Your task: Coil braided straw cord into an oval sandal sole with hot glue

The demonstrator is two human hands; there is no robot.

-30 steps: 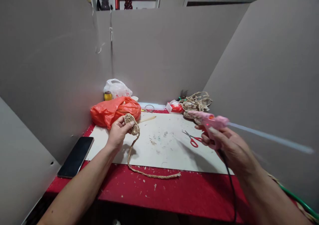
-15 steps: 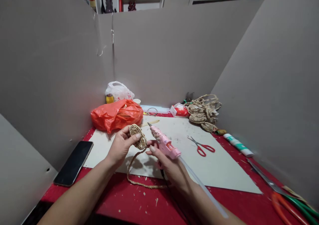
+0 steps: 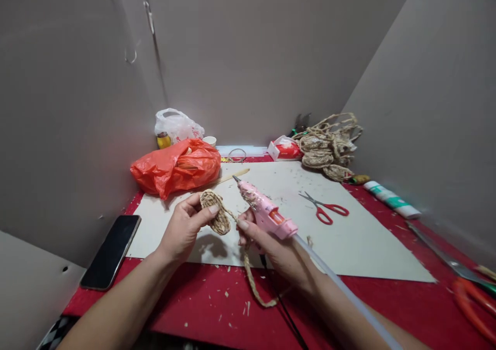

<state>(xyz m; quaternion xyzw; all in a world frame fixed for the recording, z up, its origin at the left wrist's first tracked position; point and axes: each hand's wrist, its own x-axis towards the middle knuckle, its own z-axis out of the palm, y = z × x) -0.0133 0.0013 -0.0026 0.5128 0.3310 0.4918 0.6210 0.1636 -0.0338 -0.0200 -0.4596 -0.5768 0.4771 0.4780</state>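
Head view | frame centre | left fingers [image 3: 204, 216] pinch tan oval braided-straw coil [image 3: 221, 222]; right fingers [image 3: 251, 229] hold pink plastic glue gun [image 3: 267, 211], tan straw strand [image 3: 252, 282] | best: strand taut, nozzle off skin

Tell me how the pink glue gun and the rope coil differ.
The glue gun is pink with a pointed tip; the rope coil is tan and oval. The glue gun sits in the right grip, the rope coil in the left grip. Both are held above the white sheet.

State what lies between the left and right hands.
In the head view: the coiled rope piece, pinched in the left hand, and part of its strand, running to the right hand.
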